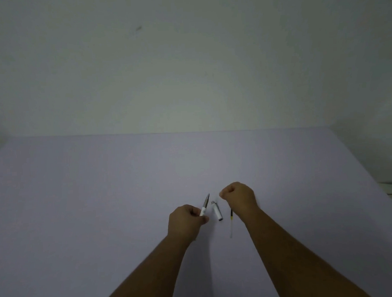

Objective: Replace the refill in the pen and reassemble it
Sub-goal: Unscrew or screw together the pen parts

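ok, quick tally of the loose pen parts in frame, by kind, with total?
Pen body, tip end up, held in the left hand: 1
Pen cap, lying on the table: 1
Refill, on the table beside the right hand: 1
Total: 3

The right hand is closed; whether it holds anything cannot be told.

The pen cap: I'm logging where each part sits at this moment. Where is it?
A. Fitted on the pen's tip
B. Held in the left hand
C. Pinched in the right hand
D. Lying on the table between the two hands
D: the white pen cap lies loose on the table, between the left hand holding the pen body and the right hand.
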A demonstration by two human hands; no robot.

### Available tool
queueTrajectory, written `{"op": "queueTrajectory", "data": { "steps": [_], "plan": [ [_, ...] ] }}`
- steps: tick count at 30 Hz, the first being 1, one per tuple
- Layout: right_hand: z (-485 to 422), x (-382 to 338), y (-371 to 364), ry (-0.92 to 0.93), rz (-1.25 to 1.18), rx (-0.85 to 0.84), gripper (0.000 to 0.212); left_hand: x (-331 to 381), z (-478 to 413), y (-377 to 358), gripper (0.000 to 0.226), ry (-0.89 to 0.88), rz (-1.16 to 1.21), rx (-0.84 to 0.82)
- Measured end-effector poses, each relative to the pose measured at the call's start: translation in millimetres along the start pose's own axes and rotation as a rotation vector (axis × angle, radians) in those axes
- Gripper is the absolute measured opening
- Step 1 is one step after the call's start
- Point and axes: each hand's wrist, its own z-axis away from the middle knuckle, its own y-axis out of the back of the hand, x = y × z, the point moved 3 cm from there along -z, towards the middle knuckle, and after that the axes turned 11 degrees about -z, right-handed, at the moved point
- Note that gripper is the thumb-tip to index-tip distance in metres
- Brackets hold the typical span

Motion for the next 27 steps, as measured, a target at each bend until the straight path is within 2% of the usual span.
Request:
{"op": "queueTrajectory", "data": {
  "steps": [2,4,7,11,17,20,24,27],
  "plan": [
    [-4,6,-7,0.01,0.166,-0.026,0.016,-5,-4,-1,0.012,0.02,0.021,0.0],
    [-5,15,-19,-0.005,0.228,-0.08,0.01,-9,-6,-2,0.013,0.033,0.016,-0.002],
    [-10,25,-36,-0.01,0.245,-0.113,0.021,-12,-8,-4,0.015,0.041,0.024,-0.01],
    [-14,30,-44,0.009,0.466,-0.121,0.038,-15,-11,-5,0.011,0.055,0.043,-0.025],
    [-14,35,-40,0.056,0.479,-0.082,0.028,-15,-9,-4,0.013,0.06,0.043,-0.043],
    [-11,25,-35,0.018,0.244,-0.067,0.026,-14,-7,-3,0.011,0.053,0.034,-0.048],
    [-5,8,-29,-0.141,-0.464,-0.034,0.015,-10,-3,-3,0.012,0.039,0.033,-0.05],
    [-5,2,-26,-0.18,-0.657,-0.037,0.012,-6,-1,-3,0.012,0.019,0.044,-0.061]
  ]
}}
